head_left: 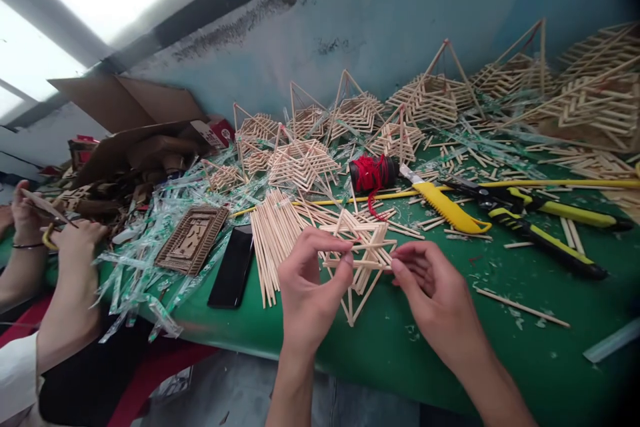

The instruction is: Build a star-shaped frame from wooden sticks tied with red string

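Sitting at a green-topped table (425, 340) pushed up against a scuffed pale blue wall (400, 7), bright ceiling light overhead. Pinching a half-built stick frame (363, 250) with both hands: left hand (310, 287) gripping its near left edge between thumb and fingers, right hand (430, 287) nipping the right edge with its fingertips. Frame resting on the tabletop just in front of a loose stick bundle (273, 240). Lying beside that, a black phone (233, 267). Further back, a red thread spool (373, 173), yellow utility knife (447, 207), yellow-handled pliers (540, 223), finished stick pyramids (425, 97) lining the wall. Off left, 2 hands of another person (75, 247) working by torn cardboard boxes (135, 127).
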